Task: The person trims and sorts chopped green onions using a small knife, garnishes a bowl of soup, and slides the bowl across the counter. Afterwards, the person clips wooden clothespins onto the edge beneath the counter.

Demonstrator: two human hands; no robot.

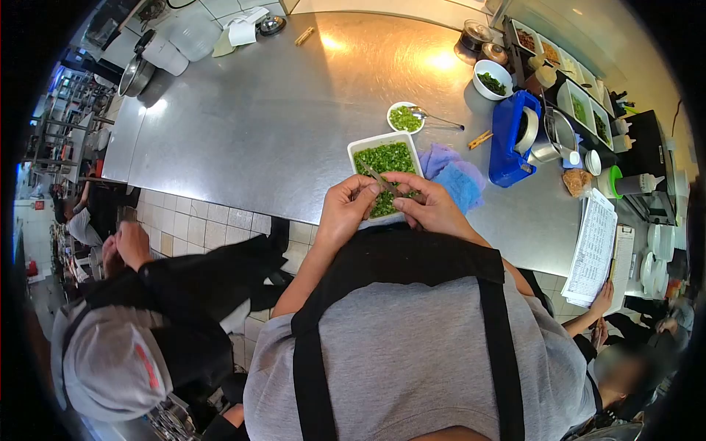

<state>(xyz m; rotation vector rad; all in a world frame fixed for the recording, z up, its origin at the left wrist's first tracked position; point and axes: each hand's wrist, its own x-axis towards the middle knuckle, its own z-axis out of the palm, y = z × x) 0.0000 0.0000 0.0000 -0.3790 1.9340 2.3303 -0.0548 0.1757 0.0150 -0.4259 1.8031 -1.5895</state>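
Head view: the left grip (351,202) and the right grip (423,202) come close together over the near part of the bench (257,117). The right grip pinches a thin dark strip (380,178) between thumb and fingers; the left grip is curled, its thumb and forefinger drawn in beside the strip, and I cannot tell whether they pinch it too. The strip slants across the gap between the two grips, its free end pointing away from the body; what it is made of is too small to tell. Directly under both grips sits a white tub (379,137) filled with chopped greens (384,156). Just beyond the tub, past the grips, stands a small white bowl (390,120) of similar greens, a spoon (441,119) resting in it with the handle out to the right. Just right of the right grip lie a purple cloth (435,156) and a blue cloth (460,185), touching. Farther right come a wooden clothespin (480,140) and a blue holder (506,143), with paper sheets (590,242) at the bench's right end. Well off to the left of the left grip, another person in a grey cap (110,364) stands with both hands (131,246) together, while to the far right a different person's hand (603,300) is at a clipboard (621,264).
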